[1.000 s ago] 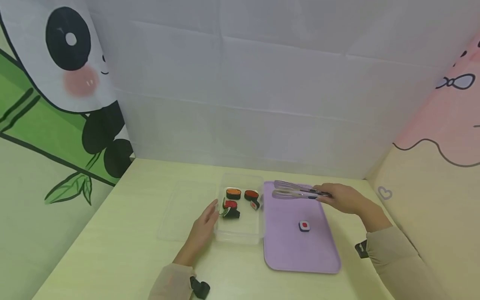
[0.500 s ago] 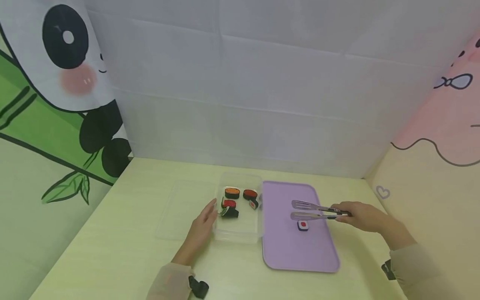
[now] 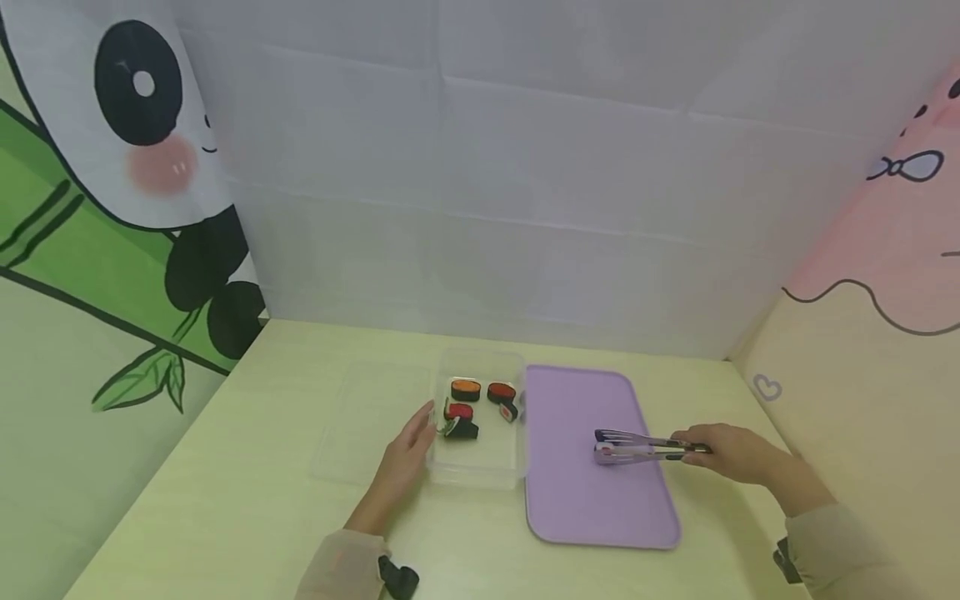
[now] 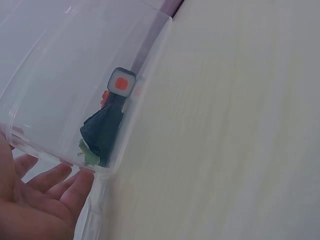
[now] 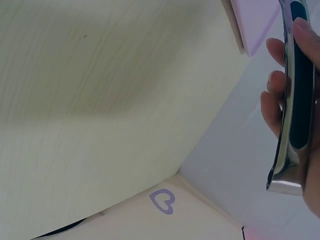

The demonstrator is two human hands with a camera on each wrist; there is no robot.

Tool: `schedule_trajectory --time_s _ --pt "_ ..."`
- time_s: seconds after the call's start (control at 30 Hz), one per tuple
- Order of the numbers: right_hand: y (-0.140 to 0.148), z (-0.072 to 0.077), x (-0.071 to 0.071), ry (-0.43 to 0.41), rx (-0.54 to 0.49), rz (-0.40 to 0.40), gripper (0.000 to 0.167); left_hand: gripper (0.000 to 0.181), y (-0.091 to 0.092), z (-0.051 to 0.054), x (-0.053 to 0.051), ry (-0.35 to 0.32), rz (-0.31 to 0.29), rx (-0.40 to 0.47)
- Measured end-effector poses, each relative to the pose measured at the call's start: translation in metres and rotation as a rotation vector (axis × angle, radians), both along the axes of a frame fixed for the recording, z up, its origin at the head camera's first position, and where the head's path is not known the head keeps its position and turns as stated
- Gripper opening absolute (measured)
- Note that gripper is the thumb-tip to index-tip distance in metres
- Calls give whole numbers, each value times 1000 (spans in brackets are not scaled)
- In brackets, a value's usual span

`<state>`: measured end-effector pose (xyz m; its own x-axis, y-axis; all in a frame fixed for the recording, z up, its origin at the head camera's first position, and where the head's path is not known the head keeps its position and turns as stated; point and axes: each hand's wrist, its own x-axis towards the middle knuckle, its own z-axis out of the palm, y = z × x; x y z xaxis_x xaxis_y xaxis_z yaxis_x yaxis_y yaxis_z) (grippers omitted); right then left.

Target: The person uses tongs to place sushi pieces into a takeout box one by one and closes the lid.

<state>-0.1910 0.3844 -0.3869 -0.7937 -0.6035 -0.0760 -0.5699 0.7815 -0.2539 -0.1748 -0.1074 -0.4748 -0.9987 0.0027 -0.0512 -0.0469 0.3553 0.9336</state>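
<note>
My right hand (image 3: 735, 454) holds metal serving tongs (image 3: 660, 450) by their dark-padded handle, low over the purple tray (image 3: 600, 517). The tong ends lie at a square toy sushi roll (image 3: 604, 448), mostly hidden by them; whether they grip it I cannot tell. Against the left wall of a clear plastic box (image 3: 480, 479), my left hand (image 3: 401, 458) rests with fingers extended. Inside the box are an orange-topped sushi (image 3: 466, 390), a red-topped one (image 3: 502, 392), a small roll (image 3: 508, 411), a bright red piece (image 3: 458, 411) and a dark hand roll (image 3: 460, 429).
A transparent lid (image 3: 360, 425) lies flat to the left of the box. The purple tray stands right beside the box on the pale wood table (image 3: 225, 500). A pale wall sheet (image 3: 480, 208) closes off the back, and printed panels stand at both sides.
The tongs in my right hand have moved right and toward me, down to the square sushi roll, and their arms are nearer each other. My left hand has stayed at the box.
</note>
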Motion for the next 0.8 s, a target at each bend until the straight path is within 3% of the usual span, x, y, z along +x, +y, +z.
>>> schedule_trajectory --time_s 0.33,0.53,0.8 --pt "-32 13 -9 60 -82 -13 36 49 1 -1 0 14 -4 6" --pt "-65 23 -18 43 -143 -8 35 50 0 -3 0 10 -3 20" --pt "-103 19 -26 47 -157 -2 39 51 1 -3 -1 27 -4 12"
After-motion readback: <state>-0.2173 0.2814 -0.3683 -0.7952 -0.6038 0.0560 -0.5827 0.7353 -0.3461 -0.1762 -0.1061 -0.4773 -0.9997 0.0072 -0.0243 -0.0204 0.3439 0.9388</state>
